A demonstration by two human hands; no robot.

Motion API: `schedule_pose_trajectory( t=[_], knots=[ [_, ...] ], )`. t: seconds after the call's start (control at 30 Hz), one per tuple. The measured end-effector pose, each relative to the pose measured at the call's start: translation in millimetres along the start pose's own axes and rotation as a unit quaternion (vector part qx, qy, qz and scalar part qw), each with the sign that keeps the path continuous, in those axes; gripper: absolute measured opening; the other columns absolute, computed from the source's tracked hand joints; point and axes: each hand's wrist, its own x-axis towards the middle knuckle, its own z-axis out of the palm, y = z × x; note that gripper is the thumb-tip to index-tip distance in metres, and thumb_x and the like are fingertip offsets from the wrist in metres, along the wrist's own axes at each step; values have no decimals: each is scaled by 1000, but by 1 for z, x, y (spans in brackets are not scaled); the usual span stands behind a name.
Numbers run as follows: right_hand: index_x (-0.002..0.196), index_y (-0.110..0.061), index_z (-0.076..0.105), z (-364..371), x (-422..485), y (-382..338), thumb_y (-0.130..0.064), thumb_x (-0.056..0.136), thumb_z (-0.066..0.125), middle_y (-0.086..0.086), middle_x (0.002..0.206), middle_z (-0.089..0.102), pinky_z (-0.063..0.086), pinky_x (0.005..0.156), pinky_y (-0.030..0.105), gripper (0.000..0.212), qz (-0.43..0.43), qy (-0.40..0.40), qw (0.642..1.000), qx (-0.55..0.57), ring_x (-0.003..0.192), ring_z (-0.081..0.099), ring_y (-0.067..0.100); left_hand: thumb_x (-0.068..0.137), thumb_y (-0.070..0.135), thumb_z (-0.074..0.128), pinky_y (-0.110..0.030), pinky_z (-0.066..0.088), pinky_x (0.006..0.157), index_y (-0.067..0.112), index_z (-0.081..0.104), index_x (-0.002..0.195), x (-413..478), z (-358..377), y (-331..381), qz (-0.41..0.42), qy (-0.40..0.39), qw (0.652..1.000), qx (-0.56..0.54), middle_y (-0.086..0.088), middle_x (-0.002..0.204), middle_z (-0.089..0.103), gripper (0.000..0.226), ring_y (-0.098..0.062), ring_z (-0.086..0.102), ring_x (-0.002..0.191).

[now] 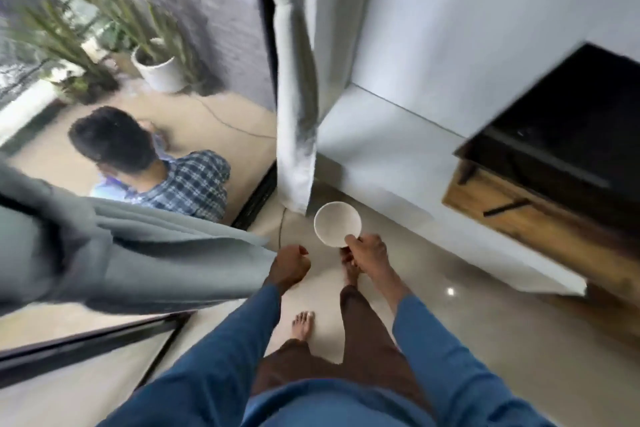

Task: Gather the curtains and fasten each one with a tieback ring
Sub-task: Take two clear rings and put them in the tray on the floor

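Note:
A grey curtain (145,253) stretches in from the left across the glass door. My left hand (290,263) is curled into a fist at its right end and grips the fabric edge. My right hand (367,250) pinches the lower rim of a white tieback ring (320,236), held up above the floor just to the right of the left hand. A second, paler curtain (298,87) hangs straight down beside the door frame, its hem ending just above and left of the ring. It looks cinched near the top.
Behind the glass, a person in a plaid shirt (180,180) sits on the balcony floor near potted plants (157,69). A black TV (571,121) on a wooden cabinet (512,218) stands at the right. A white ledge (381,139) runs along the wall. My bare feet (303,324) are on the tiled floor.

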Motion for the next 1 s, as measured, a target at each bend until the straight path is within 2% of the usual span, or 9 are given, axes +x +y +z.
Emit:
schedule_pose_trajectory(
  t=[0.07,0.13,0.27,0.4,0.5,0.57,0.67,0.77,1.0],
  knots=[
    [78,-2,77,-15,-37,31,-23,91,57,10,65,75,46,45,21,32,29,22,996,78,51,64,17,92,5,52,-36,50,95,0,71,105,-30,11,6,46,-13,999,17,-17,112,71,23,-30,64,109],
    [82,-1,77,-31,-72,67,-24,91,56,14,70,76,37,39,20,33,62,38,989,130,42,55,15,92,5,53,-37,52,92,1,71,95,-57,29,7,69,-45,995,51,-16,101,72,19,-28,67,100],
    [85,0,74,-62,-123,139,-22,90,52,16,73,77,32,39,18,32,129,87,964,217,43,49,15,93,8,51,-38,51,98,2,72,110,-96,74,24,95,-122,981,119,-15,116,72,28,-31,65,111],
    [83,1,74,-91,-159,212,-21,89,53,14,69,74,29,37,16,31,190,151,920,308,41,45,14,90,-1,51,-45,55,90,-3,72,94,-126,132,59,143,-194,955,173,-23,99,71,22,-38,66,94],
    [76,-4,72,-113,-182,268,-22,92,54,11,66,72,27,35,15,30,225,197,886,353,42,45,13,90,-2,52,-47,56,91,-6,71,104,-146,180,87,165,-227,934,219,-24,109,71,24,-41,68,103],
    [71,-7,69,-127,-200,311,-22,93,54,8,62,69,28,36,16,30,246,229,859,385,42,43,13,91,0,55,-48,56,91,-2,70,106,-163,218,106,179,-234,921,255,-23,113,70,23,-42,67,105],
    [74,-3,72,-139,-221,378,-22,93,59,14,66,69,32,40,21,30,275,278,816,425,44,45,15,93,14,58,-40,53,95,10,69,111,-186,272,130,211,-211,896,329,-15,122,64,21,-34,63,111],
    [81,3,73,-145,-232,450,-20,93,59,17,72,68,31,38,22,30,313,302,768,470,46,45,17,93,18,55,-36,49,92,15,67,113,-204,334,144,256,-217,855,396,-11,125,61,23,-33,60,115],
    [99,10,70,-137,-210,560,-17,98,54,19,80,65,30,47,26,31,389,307,686,533,51,45,17,87,16,50,-35,47,75,16,64,103,-210,443,139,314,-219,782,492,-9,109,67,22,-36,66,96]
  ],
)
